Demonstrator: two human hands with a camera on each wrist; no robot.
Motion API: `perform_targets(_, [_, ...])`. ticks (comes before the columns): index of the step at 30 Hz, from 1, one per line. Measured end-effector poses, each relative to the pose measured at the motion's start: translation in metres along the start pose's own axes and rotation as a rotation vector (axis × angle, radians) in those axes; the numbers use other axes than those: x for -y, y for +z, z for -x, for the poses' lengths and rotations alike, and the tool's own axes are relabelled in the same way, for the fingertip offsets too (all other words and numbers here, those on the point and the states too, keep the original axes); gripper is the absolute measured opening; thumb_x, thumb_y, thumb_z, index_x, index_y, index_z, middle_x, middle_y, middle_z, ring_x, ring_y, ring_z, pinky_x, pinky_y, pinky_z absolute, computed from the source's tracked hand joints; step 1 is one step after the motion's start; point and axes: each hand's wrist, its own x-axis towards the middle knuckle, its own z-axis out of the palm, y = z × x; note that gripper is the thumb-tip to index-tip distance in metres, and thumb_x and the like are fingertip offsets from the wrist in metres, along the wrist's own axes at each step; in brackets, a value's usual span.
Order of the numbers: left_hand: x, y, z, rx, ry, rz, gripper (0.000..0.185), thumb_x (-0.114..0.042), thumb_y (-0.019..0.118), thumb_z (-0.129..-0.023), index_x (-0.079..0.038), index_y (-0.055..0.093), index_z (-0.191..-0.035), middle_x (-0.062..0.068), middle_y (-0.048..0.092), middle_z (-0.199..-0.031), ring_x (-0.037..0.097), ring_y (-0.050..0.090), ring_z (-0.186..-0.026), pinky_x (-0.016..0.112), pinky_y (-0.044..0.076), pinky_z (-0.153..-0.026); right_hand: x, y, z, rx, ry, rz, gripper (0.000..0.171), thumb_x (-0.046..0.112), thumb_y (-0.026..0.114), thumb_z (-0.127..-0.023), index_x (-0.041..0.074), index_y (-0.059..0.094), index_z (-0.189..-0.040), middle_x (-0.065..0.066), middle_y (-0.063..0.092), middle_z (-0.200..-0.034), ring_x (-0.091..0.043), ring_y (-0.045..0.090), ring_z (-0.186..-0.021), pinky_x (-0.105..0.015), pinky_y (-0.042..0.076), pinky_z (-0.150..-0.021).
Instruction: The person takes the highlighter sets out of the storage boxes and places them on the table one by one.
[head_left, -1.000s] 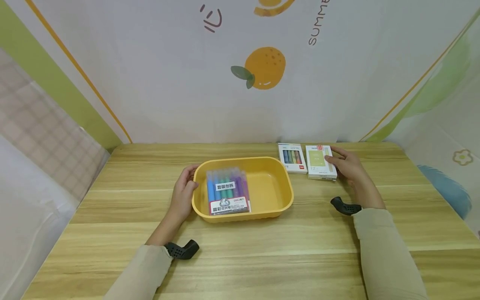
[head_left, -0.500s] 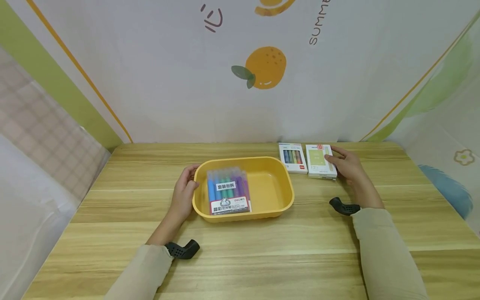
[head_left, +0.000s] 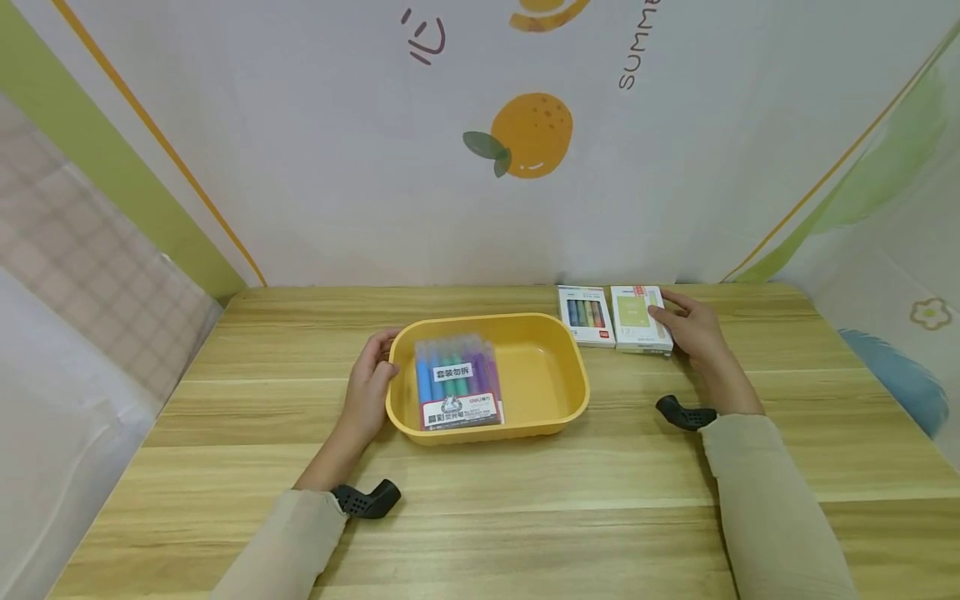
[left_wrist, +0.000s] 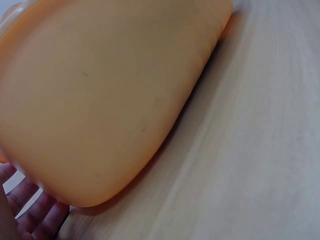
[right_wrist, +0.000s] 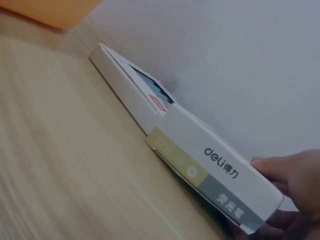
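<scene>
- Thumb and fingers of my right hand (head_left: 697, 333) pinch the right edge of a white box (head_left: 642, 321), right of centre in the head view; my thumb lies on its face, and the other fingers reach round the edge.
- At the lower right of the right wrist view, that grip takes one end of the box (a thin dark gap shows beneath its side).
- My left hand (head_left: 367, 385) clamps the left rim of a yellow tray (head_left: 540, 387), mid-frame, thumb over the rim and fingers outside.
- Just left of the white box lies a windowed box (head_left: 587, 315) showing coloured sticks; its red mark is too small for me to read.
- Along the white box's side I read "deli 得力" and "荧光笔", and on its face "12" below a green panel (head_left: 633, 312); a red sticker (head_left: 639, 291) sits at the top.
- In the tray's left half, a pack of pens (head_left: 459, 379) says "套装勿拆", with "deli" and "荧光笔" on its lower label.
- Wall lettering (head_left: 636, 50), upper right, reads "SUMME" (the frame cuts it off).
</scene>
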Motion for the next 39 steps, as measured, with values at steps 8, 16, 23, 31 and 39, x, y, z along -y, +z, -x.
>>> perform_targets(8, [0.0002,0.0001,0.0003,-0.003,0.011,-0.001,0.051,-0.002,0.037,-0.092,0.0,0.049,-0.141,0.021,0.057,-0.131,0.012,0.052,-0.107,0.013,0.045,-0.088,0.0011,0.0061,-0.0018,-0.063,0.016,-0.037,0.064,0.033,0.056,-0.102,0.012,0.035,-0.158,-0.018,0.053,-0.132,0.006,0.061,-0.072,-0.016,0.054,-0.066])
perform_targets(16, [0.0006,-0.0003,0.0004,0.002,0.008,-0.009,0.051,-0.002,0.037,-0.091,0.001,0.048,-0.141,0.02,0.057,-0.131,0.013,0.052,-0.108,0.012,0.045,-0.087,0.0043,0.0094,0.0005,-0.107,0.013,0.022,0.062,0.037,0.056,-0.101,0.011,0.041,-0.155,-0.023,0.053,-0.141,0.006,0.059,-0.073,-0.014,0.053,-0.066])
perform_targets(23, [0.0016,-0.001,-0.0001,0.012,0.004,0.0,0.051,-0.002,0.037,-0.091,0.0,0.048,-0.141,0.019,0.056,-0.132,0.014,0.052,-0.108,0.013,0.046,-0.087,0.0059,0.0092,-0.0003,-0.128,0.016,0.143,0.062,0.041,0.055,-0.101,0.011,0.043,-0.154,-0.025,0.055,-0.143,0.001,0.056,-0.079,-0.012,0.049,-0.065])
perform_targets(31, [0.0011,-0.0004,-0.0002,0.008,-0.01,-0.013,0.051,-0.003,0.037,-0.091,0.0,0.048,-0.141,0.019,0.057,-0.133,0.013,0.052,-0.109,0.012,0.045,-0.088,0.0078,0.0062,-0.0007,-0.07,0.019,0.174,0.067,0.04,0.055,-0.1,0.006,0.038,-0.156,-0.027,0.051,-0.146,-0.001,0.056,-0.084,-0.012,0.048,-0.067])
perform_targets(39, [0.0007,0.0,-0.0005,0.004,-0.014,-0.009,0.051,-0.003,0.037,-0.091,0.0,0.048,-0.141,0.019,0.056,-0.132,0.013,0.052,-0.108,0.012,0.046,-0.087,0.0089,0.0094,-0.0011,-0.08,0.016,0.174,0.065,0.04,0.052,-0.102,0.006,0.037,-0.156,-0.026,0.049,-0.148,-0.018,0.058,-0.101,-0.011,0.047,-0.067])
